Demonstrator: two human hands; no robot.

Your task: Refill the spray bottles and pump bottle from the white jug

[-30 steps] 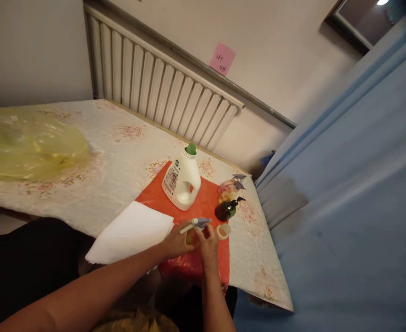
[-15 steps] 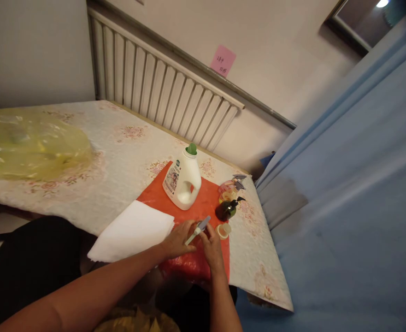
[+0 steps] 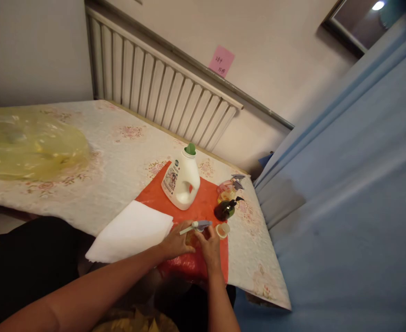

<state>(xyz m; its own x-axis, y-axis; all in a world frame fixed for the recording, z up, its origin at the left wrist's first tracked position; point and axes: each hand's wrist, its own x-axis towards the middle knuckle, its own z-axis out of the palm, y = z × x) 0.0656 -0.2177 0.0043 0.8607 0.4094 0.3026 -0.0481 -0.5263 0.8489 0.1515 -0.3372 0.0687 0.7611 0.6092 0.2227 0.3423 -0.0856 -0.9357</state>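
Both hands are together over the red mat (image 3: 201,198) in the head view. My left hand (image 3: 175,242) is wrapped round a small spray bottle (image 3: 190,238), whose body is mostly hidden by the fingers. On top is its grey and pale-green trigger sprayer head (image 3: 200,225), lying almost level across the picture. The fingers of my right hand (image 3: 209,244) are closed at the neck, just under the sprayer head. Right beside that hand lies a pale round cap (image 3: 222,230). A white jug (image 3: 182,182) with a green spout (image 3: 190,149) stands upright behind the hands.
A dark pump bottle (image 3: 225,210) and clear spray bottles (image 3: 226,188) stand at the mat's right edge. White folded sheets (image 3: 130,233) overlap its left side. A yellow plastic bag (image 3: 33,143) lies far left. A blue curtain (image 3: 327,207) hangs along the right.
The sprayer head has turned from a diagonal to a nearly level position, its grey end now further down and right. The hands have stayed in about the same place.
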